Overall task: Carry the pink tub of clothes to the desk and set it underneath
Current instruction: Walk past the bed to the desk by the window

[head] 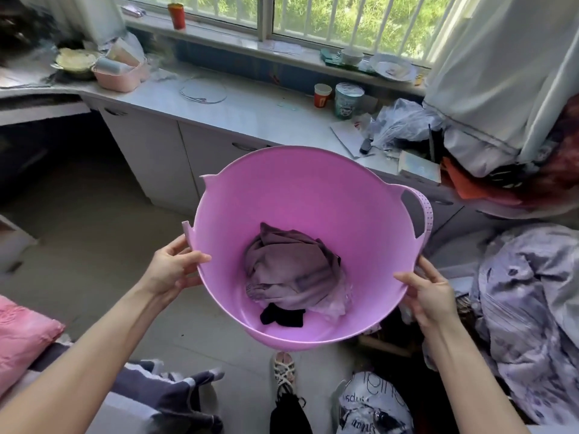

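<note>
The pink tub hangs in the air in front of me, above the tiled floor. Inside lie a bundled mauve garment and a small black piece. My left hand grips the tub's left rim, thumb inside. My right hand grips the right rim near its handle. The white desk runs under the window ahead, with a dark open space beneath its left part.
Cabinet doors close off the desk's middle. On top stand a pink basket, cups, a plastic bag and papers. A bedding pile fills the right; a pink pillow lies left. A shopping bag and sandal sit on the floor.
</note>
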